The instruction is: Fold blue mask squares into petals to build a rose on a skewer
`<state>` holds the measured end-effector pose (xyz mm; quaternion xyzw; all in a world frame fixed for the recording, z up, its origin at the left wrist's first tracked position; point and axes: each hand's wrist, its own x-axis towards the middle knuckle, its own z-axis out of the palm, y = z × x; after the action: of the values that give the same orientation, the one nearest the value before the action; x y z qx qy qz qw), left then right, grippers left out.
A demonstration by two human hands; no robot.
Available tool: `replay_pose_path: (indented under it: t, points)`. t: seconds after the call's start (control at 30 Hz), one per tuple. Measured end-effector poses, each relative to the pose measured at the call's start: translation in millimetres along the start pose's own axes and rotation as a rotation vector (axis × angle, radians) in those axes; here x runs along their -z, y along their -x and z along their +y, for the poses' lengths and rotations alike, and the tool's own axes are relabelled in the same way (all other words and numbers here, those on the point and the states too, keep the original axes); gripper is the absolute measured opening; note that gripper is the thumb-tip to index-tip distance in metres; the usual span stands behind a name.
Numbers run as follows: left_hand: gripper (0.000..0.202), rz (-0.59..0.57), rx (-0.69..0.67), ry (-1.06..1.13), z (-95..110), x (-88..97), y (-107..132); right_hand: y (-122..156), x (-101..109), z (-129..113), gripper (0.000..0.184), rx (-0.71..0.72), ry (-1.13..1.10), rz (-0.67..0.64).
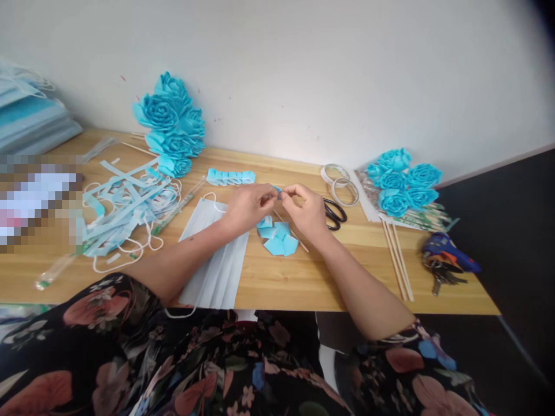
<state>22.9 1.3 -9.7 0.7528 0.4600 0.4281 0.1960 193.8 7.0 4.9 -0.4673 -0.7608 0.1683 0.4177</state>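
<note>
My left hand (247, 205) and my right hand (306, 212) meet at the middle of the table, fingertips pinched together. Between them is a small blue petal piece (278, 190), mostly hidden by the fingers. Just below lie several loose blue petals (281, 241), cut from sheet material. A thin wooden stick (300, 238) slants under my right hand. Black-handled scissors (335, 215) lie beside that hand, their blades out of sight. Under my left forearm a pale face mask (214, 254) is spread flat. Behind my left hand sits a row of overlapping blue petals (230, 176).
Blue flower bunches stand at left (173, 124) and right (395, 179). Cut mask scraps (130, 202) are heaped left, before stacked masks (34, 118). Tape rolls (356, 193), wooden sticks (396, 263) and keys (440, 271) lie right. A wall (295, 75) rises behind the table.
</note>
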Motion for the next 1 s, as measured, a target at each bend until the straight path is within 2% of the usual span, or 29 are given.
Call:
replay_pose_path:
  t: [0.17, 0.33, 0.63, 1.0]
  points:
    - [0.016, -0.001, 0.120, 0.178, 1.6, -1.3, -0.7, -0.8, 0.0, 0.0, 0.011, -0.010, -0.053, 0.022]
    - [0.014, 0.007, 0.158, 0.291, 0.5, -2.9, -1.7, -0.9, -0.2, 0.7, 0.012, -0.004, -0.100, 0.022]
    - [0.016, 0.011, 0.222, 0.328, 5.8, 1.2, -2.0, 1.6, -1.3, 0.8, 0.012, -0.011, -0.117, 0.003]
    - [0.010, -0.010, 0.219, 0.355, 6.9, 3.7, -3.6, 1.8, -0.7, -0.1, 0.013, 0.003, -0.102, 0.018]
